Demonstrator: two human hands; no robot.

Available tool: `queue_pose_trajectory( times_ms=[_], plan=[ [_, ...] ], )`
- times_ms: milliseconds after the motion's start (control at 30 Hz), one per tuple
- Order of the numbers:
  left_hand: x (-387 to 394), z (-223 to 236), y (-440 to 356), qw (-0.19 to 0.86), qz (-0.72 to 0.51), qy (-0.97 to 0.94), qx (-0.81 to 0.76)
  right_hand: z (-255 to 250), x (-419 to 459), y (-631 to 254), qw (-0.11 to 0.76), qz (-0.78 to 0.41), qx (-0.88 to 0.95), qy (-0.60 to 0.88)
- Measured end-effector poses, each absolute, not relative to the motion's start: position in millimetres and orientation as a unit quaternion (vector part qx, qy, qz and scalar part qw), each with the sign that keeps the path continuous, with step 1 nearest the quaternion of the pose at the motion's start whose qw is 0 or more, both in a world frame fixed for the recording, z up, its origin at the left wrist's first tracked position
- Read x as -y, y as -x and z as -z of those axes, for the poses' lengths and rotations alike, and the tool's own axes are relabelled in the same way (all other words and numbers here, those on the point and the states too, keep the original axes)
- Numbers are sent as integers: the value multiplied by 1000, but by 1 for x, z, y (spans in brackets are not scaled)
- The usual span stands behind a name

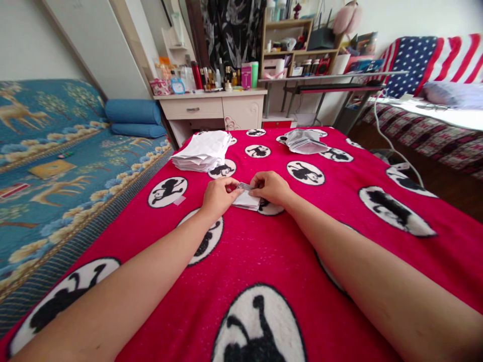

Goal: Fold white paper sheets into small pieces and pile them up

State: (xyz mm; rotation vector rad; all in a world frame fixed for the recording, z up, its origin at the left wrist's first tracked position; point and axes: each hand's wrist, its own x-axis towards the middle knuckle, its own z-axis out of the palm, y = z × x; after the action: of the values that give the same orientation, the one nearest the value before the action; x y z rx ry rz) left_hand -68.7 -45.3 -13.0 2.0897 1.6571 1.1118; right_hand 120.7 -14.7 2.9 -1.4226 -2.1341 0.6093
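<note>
A small folded piece of white paper (247,201) lies on the red blanket (241,251), with its far edge between my hands. My left hand (223,193) pinches the paper's left corner between thumb and fingers. On the opposite side, my right hand (270,188) is closed on the right corner. Beyond my left hand sits a thick stack of white paper sheets (206,148). Farther right rests a smaller pile of folded grey-white papers (305,141). A little translucent scrap (179,200) lies left of my left hand.
A blue patterned sofa (75,166) runs along the left. Behind the table stands a white dresser (211,108) crowded with bottles and boxes. At the right are a desk (339,83), a bed with a plaid cover (411,120) and a hanging white cable (396,143).
</note>
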Motion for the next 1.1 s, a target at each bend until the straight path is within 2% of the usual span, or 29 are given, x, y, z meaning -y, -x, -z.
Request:
queue_pose_trajectory(
  times_ms=[133, 233, 400, 600, 900, 1100],
  plan=[
    [51, 10, 65, 145, -393, -732, -537, -8, 9, -132, 234, -376, 780, 442],
    [55, 8, 63, 158, -395, -749, -508, -14, 12, -137, 233, -432, 765, 417],
    [60, 5, 62, 134, -379, -795, -454, -18, 18, -138, 231, -384, 792, 414],
    [65, 1, 62, 108, -310, -826, -459, -14, 16, -137, 231, -338, 823, 395],
    [61, 6, 62, 123, -381, -810, -429, -24, 15, -142, 164, -344, 839, 389],
    [60, 5, 64, 132, -377, -829, -391, -22, 12, -144, 170, -344, 847, 368]
  ],
)
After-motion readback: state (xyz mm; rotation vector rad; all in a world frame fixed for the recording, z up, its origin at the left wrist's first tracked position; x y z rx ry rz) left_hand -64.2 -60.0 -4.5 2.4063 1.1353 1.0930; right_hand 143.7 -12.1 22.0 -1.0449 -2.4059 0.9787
